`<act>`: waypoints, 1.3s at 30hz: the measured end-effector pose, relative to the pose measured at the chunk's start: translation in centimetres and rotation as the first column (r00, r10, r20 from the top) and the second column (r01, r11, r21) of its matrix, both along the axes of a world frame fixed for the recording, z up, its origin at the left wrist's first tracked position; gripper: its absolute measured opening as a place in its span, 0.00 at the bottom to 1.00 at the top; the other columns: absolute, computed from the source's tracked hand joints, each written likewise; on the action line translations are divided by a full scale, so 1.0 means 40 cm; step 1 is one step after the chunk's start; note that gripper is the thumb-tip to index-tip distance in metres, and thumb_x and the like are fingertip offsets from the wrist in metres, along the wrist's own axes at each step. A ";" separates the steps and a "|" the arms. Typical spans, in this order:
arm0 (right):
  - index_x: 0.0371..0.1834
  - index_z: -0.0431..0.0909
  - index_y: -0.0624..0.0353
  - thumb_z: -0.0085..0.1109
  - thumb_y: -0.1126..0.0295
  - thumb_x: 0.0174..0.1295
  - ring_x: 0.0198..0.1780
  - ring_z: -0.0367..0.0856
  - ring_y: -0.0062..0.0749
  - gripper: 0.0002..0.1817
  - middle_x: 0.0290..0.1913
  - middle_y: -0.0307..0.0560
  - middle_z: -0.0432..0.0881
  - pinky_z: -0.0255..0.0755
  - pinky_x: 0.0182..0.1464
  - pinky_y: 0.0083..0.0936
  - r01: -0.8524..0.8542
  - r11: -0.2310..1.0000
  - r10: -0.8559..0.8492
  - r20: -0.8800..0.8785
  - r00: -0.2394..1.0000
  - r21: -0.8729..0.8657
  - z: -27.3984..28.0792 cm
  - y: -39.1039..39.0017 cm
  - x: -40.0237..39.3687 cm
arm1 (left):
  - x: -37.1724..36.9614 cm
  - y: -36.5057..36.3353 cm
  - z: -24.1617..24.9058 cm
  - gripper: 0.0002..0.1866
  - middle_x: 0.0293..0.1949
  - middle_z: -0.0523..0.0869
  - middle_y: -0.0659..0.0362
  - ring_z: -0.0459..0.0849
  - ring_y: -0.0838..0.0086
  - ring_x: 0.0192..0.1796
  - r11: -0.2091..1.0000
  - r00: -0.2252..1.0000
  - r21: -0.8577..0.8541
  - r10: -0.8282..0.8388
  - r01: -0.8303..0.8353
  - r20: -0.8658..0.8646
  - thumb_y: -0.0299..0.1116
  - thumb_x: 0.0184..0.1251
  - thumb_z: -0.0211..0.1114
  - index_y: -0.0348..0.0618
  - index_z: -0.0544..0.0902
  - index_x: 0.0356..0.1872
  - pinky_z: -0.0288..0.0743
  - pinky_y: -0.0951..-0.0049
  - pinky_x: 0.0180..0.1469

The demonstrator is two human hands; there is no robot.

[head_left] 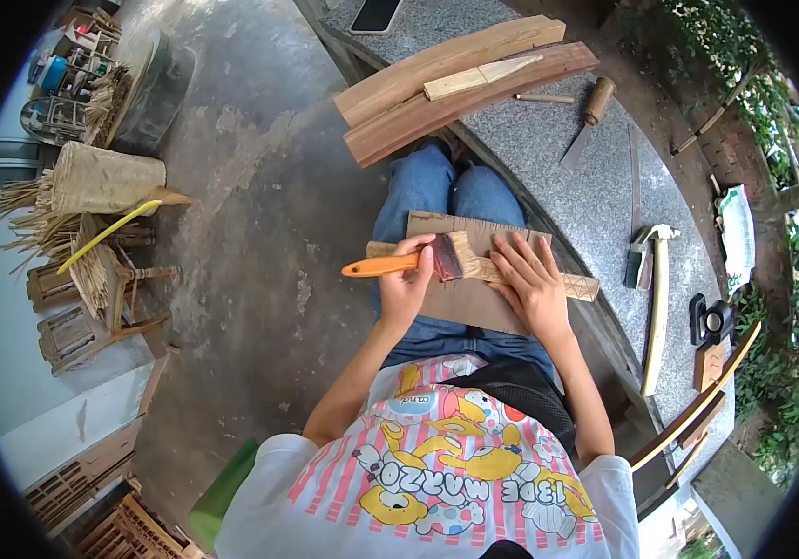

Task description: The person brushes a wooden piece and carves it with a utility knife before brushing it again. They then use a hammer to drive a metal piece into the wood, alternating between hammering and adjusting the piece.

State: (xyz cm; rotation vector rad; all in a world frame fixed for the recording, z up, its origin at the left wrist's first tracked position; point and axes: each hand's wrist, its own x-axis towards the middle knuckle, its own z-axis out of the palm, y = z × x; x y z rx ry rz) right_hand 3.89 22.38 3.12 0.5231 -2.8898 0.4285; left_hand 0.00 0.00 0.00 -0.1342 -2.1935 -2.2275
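A paintbrush (388,265) with an orange handle and dark red ferrule is held in my left hand (405,287), its bristles pointing right. The bristles touch or lie just over a narrow carved wooden strip (578,286). That strip crosses a flat brown board (474,306), which rests on my thighs. My right hand (534,287) lies spread, palm down, over the strip and the board. Part of the strip is hidden under both hands and the brush.
To the right, a granite ledge (548,140) bears curved wooden pieces (474,102), a wooden-handled knife (597,101), a hammer (657,307), a metal ruler (635,177) and a phone (376,15). Stick bundles (106,177) and a wooden stool (120,289) stand at the left.
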 end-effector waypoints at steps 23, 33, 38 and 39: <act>0.59 0.78 0.52 0.66 0.60 0.57 0.71 0.68 0.36 0.25 0.69 0.38 0.72 0.52 0.75 0.49 0.092 0.992 -0.094 -0.025 0.995 -0.086 0.012 0.048 0.003 | -0.021 -0.251 -0.031 0.21 0.43 0.84 0.59 0.81 0.80 0.41 0.873 0.886 0.240 0.347 -0.425 0.309 0.41 0.76 0.53 0.34 0.79 0.57 0.75 0.77 0.44; 0.54 0.83 0.50 0.69 0.56 0.54 0.60 0.77 0.42 0.24 0.61 0.46 0.78 0.68 0.60 0.37 0.117 0.957 -0.112 0.035 0.993 -0.264 0.013 0.115 -0.013 | -0.028 -0.189 -0.064 0.30 0.58 0.81 0.48 0.78 0.69 0.58 0.906 0.825 0.405 -0.321 0.124 0.465 0.47 0.75 0.40 0.26 0.80 0.52 0.70 0.70 0.62; 0.53 0.84 0.50 0.68 0.55 0.54 0.54 0.79 0.39 0.23 0.59 0.46 0.79 0.69 0.56 0.33 0.096 0.956 -0.090 0.035 0.995 -0.276 0.007 0.124 -0.019 | -0.051 -0.190 -0.063 0.30 0.50 0.83 0.53 0.83 0.73 0.44 0.884 0.677 0.422 -0.436 0.201 0.593 0.48 0.74 0.42 0.29 0.80 0.54 0.78 0.72 0.50; 0.54 0.84 0.51 0.69 0.56 0.54 0.54 0.79 0.39 0.23 0.59 0.47 0.79 0.68 0.56 0.33 0.082 0.957 -0.080 0.018 0.997 -0.278 0.004 0.125 -0.018 | -0.046 -0.182 -0.070 0.30 0.50 0.83 0.53 0.83 0.73 0.44 0.883 0.677 0.421 -0.441 0.209 0.589 0.48 0.74 0.42 0.29 0.80 0.54 0.78 0.72 0.50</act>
